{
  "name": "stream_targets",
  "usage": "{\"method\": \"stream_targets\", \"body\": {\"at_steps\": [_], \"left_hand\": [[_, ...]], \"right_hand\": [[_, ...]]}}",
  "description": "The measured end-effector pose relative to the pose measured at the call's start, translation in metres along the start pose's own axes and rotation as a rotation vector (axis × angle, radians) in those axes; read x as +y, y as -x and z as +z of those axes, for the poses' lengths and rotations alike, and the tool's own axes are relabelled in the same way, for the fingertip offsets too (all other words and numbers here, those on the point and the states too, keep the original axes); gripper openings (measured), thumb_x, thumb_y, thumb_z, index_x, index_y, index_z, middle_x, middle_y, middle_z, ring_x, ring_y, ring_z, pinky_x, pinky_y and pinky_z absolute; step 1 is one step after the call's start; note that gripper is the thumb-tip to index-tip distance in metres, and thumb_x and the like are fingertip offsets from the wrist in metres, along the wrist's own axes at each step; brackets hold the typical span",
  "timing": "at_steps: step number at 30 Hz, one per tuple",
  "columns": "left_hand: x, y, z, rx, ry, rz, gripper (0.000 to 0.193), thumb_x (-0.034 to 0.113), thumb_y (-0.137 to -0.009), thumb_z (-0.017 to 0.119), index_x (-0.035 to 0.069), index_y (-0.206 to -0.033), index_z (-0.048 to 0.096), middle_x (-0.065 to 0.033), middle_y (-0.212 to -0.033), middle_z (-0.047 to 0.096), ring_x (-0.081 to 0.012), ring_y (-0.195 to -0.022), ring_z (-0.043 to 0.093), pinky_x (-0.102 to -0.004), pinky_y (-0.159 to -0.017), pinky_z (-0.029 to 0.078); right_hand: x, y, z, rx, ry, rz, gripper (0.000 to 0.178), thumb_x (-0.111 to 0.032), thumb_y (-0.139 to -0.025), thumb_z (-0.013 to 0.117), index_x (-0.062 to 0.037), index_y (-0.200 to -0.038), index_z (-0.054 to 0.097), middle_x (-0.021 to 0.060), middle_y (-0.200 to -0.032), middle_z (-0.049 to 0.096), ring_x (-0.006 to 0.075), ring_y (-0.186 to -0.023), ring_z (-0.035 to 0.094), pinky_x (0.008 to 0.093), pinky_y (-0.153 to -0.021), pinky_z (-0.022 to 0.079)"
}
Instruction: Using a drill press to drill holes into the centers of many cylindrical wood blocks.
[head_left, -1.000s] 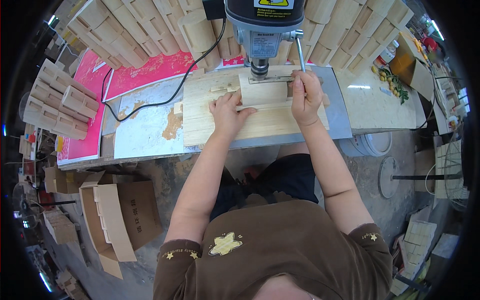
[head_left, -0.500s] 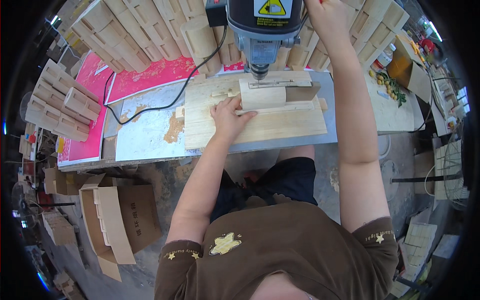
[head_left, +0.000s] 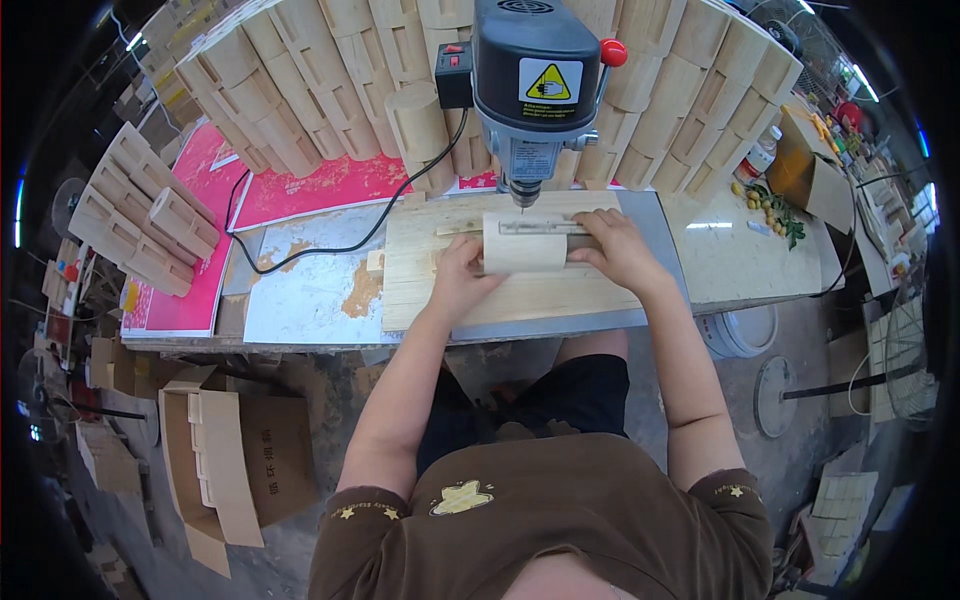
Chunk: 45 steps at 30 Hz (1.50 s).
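Below the chuck of the drill press (head_left: pixel 535 85), a pale wooden piece (head_left: pixel 523 252) with a rounded side and a slotted upper face lies over the flat board (head_left: pixel 415 298), its far edge near the drill bit (head_left: pixel 522 206); whether it rests fully on its support or is lifted a little, I cannot tell. The left hand (head_left: pixel 464 275) closes about its left end, thumb on the near side and fingers bent at the end, while the right hand (head_left: pixel 614 247) holds the right end between fingers on the far side and a thumb on the near side, over a dark strip (head_left: pixel 577 242) that juts out there. Gripping both ends probably keeps the piece level and the fingers away from the bit. The board, set between wood and worktop (head_left: pixel 740 272), seems to serve as a base for it. The red knob (head_left: pixel 613 53) of the press stands up at the right, within easy reach of the right hand. Notched wooden cylinders (head_left: pixel 290 85) are stacked on end along the back, likely to pack many into little room, and the black cord (head_left: pixel 335 255) loops out to the left, apart from both hands.
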<state>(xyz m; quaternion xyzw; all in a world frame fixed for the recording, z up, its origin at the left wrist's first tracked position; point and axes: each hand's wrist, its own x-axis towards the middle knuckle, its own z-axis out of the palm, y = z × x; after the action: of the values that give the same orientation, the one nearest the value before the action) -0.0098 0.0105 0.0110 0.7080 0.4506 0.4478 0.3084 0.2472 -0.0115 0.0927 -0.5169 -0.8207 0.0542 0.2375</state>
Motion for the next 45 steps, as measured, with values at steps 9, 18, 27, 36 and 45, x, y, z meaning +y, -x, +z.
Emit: {"method": "stream_targets", "body": {"at_steps": [9, 18, 27, 36, 45], "left_hand": [[0.020, 0.066, -0.117, 0.037, -0.131, 0.184, 0.030, 0.009, -0.061, 0.076, 0.003, -0.087, 0.063, -0.0031, -0.075, 0.057, -0.0168, -0.070, 0.054, -0.0290, -0.066, 0.044], [0.048, 0.052, -0.128, 0.139, 0.361, -0.665, 0.037, 0.032, -0.080, 0.070, -0.004, -0.079, 0.063, -0.0051, -0.069, 0.062, -0.0090, -0.058, 0.054, -0.0221, -0.051, 0.040], [0.042, 0.047, -0.088, 0.150, 0.468, -0.727, 0.043, 0.037, -0.079, 0.070, -0.005, -0.076, 0.063, -0.0076, -0.066, 0.061, -0.0101, -0.053, 0.055, -0.0223, -0.047, 0.040], [0.055, 0.031, -0.056, 0.047, 0.314, -0.692, 0.053, 0.049, -0.075, 0.071, -0.004, -0.074, 0.062, -0.0061, -0.064, 0.058, -0.0101, -0.052, 0.050, -0.0223, -0.048, 0.039], [0.035, 0.057, -0.002, 0.027, -0.049, 0.047, 0.068, 0.017, -0.060, 0.083, 0.000, -0.117, 0.051, -0.0144, -0.105, 0.056, -0.0293, -0.095, 0.055, -0.0355, -0.084, 0.046]], "right_hand": [[-0.009, 0.025, 0.001, -0.039, -0.071, -0.072, 0.027, -0.024, -0.072, 0.070, -0.0058, -0.089, 0.059, 0.0095, -0.088, 0.062, 0.0299, -0.091, 0.055, 0.0406, -0.082, 0.040], [-0.003, 0.024, -0.001, -0.085, -0.144, -0.054, 0.026, -0.018, -0.070, 0.072, -0.0052, -0.089, 0.061, 0.0101, -0.085, 0.062, 0.0307, -0.088, 0.053, 0.0396, -0.080, 0.042], [-0.004, 0.027, -0.002, -0.092, -0.160, 0.006, 0.028, -0.017, -0.072, 0.072, -0.0035, -0.094, 0.060, 0.0114, -0.089, 0.062, 0.0308, -0.091, 0.053, 0.0390, -0.081, 0.043], [-0.004, 0.025, -0.001, -0.106, -0.126, -0.005, 0.031, -0.017, -0.071, 0.073, -0.0040, -0.096, 0.060, 0.0106, -0.091, 0.062, 0.0306, -0.093, 0.053, 0.0393, -0.081, 0.043], [0.010, 0.032, 0.002, 0.116, 0.001, 0.011, 0.040, -0.012, -0.065, 0.076, -0.0055, -0.102, 0.061, 0.0114, -0.098, 0.060, 0.0331, -0.094, 0.051, 0.0396, -0.084, 0.043]]}}
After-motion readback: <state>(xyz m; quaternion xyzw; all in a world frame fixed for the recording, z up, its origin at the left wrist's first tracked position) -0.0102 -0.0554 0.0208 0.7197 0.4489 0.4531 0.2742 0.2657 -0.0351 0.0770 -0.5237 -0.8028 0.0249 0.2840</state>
